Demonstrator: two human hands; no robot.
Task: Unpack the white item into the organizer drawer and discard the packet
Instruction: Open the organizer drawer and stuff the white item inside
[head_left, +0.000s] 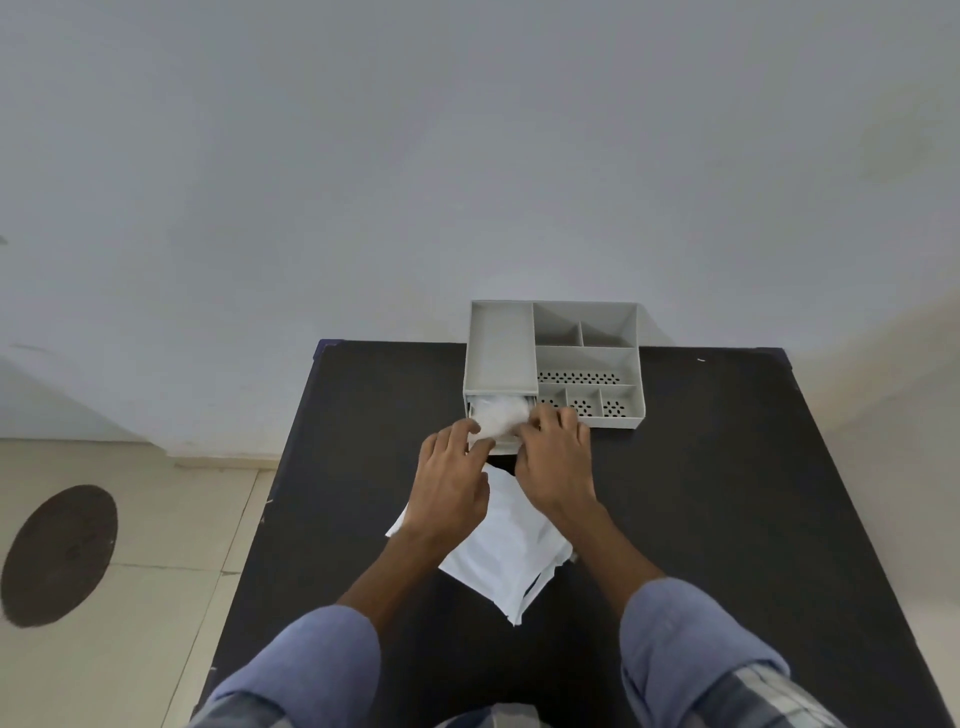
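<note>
Both hands pressing white item (500, 415) into open drawer (496, 446) of organizer (556, 358): left hand (451, 486) fingers curled, right hand (556, 460) gripping it. Packet (511, 558) lying flat just before organizer.

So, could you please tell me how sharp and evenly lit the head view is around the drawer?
Head view: soft, even light, no glare; wide-angle bending at the table edges; the white item in the drawer looks washed-out and blurred between left hand and right hand.

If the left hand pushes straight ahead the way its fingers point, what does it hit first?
Probably the white item in the open drawer; the left hand already has its fingertips at it, though depth is unclear.
</note>
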